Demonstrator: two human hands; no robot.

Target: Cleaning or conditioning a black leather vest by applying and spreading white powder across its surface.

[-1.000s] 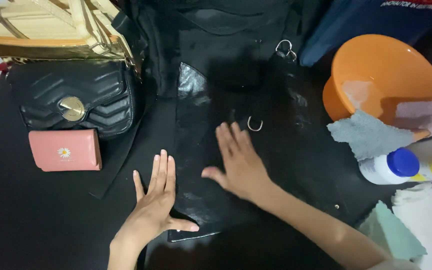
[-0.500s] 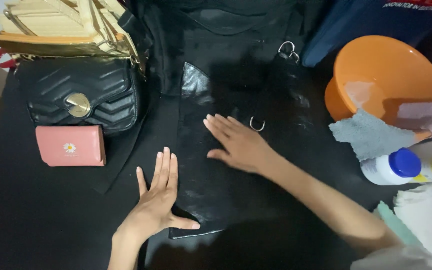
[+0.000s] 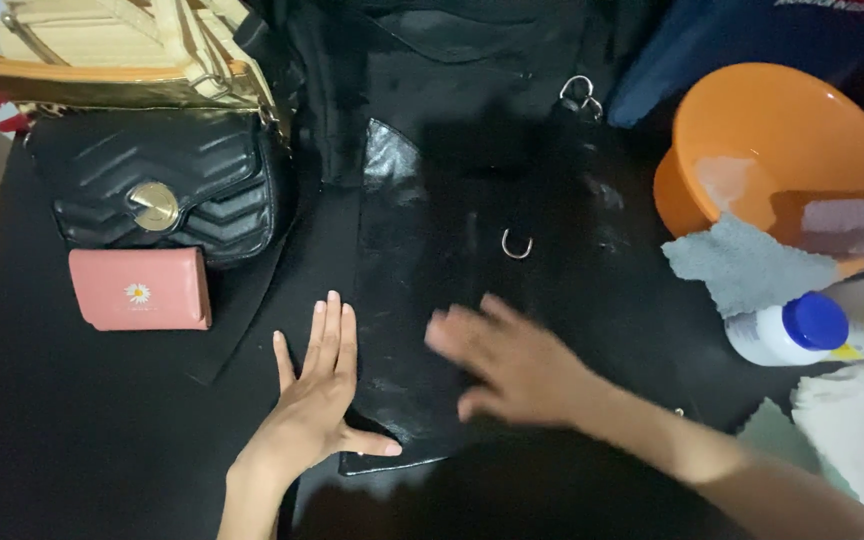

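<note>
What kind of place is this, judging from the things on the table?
Probably a home table used for cleaning bags. A shiny black bag lies flat under both hands, with an orange basin, a grey cloth and a white bottle with a blue cap beside it.

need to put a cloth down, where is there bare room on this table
Bare dark tabletop lies below the pink wallet, left of the left hand. The right side is crowded: orange plastic bowl, grey cloth, white bottle with blue cap.
</note>
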